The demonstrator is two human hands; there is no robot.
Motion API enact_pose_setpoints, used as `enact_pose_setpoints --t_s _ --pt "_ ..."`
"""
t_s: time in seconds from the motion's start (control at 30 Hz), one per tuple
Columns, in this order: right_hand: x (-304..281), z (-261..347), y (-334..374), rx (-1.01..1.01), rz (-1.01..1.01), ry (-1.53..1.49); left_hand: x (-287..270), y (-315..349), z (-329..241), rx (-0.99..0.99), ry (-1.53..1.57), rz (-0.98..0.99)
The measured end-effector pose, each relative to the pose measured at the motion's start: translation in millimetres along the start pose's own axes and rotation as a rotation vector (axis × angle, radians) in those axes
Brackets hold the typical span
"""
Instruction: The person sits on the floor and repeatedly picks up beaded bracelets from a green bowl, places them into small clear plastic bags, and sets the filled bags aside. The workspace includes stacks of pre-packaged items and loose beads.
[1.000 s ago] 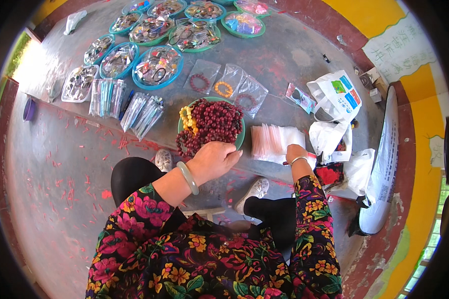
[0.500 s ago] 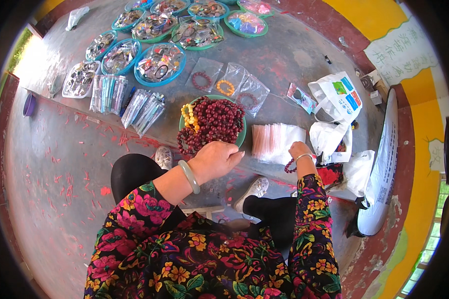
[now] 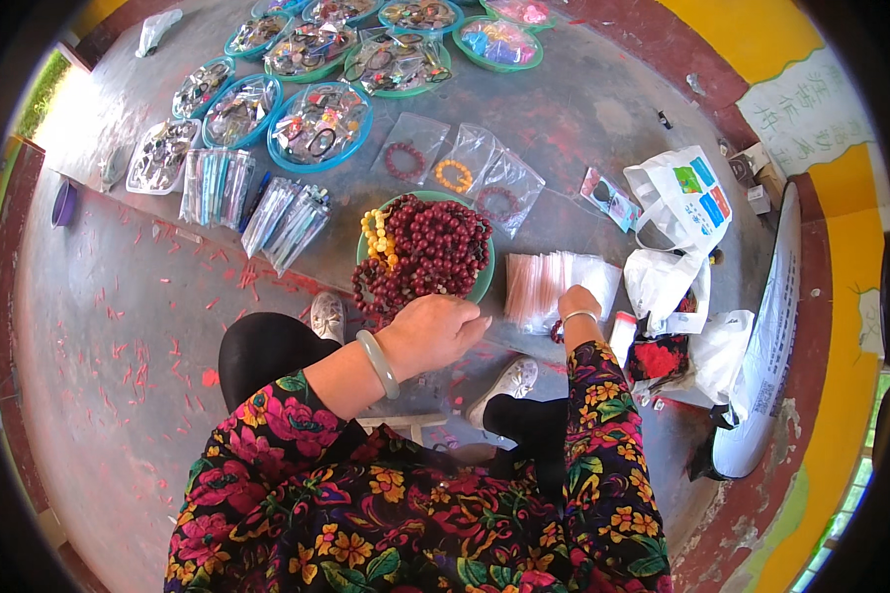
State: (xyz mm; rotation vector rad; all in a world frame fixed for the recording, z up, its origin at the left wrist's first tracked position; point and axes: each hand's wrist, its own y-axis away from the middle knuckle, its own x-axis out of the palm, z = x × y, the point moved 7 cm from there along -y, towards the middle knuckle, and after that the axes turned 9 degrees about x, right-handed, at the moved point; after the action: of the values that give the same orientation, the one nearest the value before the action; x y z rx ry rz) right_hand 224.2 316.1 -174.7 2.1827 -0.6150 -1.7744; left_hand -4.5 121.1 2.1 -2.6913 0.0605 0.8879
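Note:
A green basin (image 3: pixel 483 283) holds a heap of dark red bead bracelets (image 3: pixel 435 242), with a yellow bead bracelet (image 3: pixel 374 237) at its left side. Just in front of the basin, my left hand (image 3: pixel 435 331) is closed, back up and thumb toward the right; whatever its curled fingers hold is hidden. My right hand (image 3: pixel 578 300) is over the near right part of a stack of clear plastic bags (image 3: pixel 539 284). From its closed fingers hangs a dark red bead bracelet (image 3: pixel 557 331). Behind the basin lie clear bags, each with a bracelet: red (image 3: pixel 403 160), orange (image 3: pixel 454 176) and pale red (image 3: pixel 496 202).
Bundles of pens in clear wrap (image 3: pixel 285 225) lie at the left. Farther back stand several basins (image 3: pixel 272 148) of packaged trinkets. White shopping bags (image 3: pixel 677 203), a red item (image 3: pixel 659 359) in a dark bag and a long silvery roll (image 3: pixel 761 376) are at the right.
My right hand has moved left, with the bracelet, from beside the bag stack to over its near part. My left hand has come slightly down and away from the basin.

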Motion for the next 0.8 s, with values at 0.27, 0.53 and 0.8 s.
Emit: enact_pose_setpoints --t_s 0.27,0.53,0.8 --pt "10 -36 -39 -0.030 0.013 0.041 -2 -1 -2 0.017 -0.003 -0.009" --pt "2 -21 -9 -0.060 0.016 0.012 -1 2 -1 -0.007 -0.058 0.013" --pt "15 -4 4 0.036 0.074 0.057 -2 3 -2 0.003 -0.063 0.020"
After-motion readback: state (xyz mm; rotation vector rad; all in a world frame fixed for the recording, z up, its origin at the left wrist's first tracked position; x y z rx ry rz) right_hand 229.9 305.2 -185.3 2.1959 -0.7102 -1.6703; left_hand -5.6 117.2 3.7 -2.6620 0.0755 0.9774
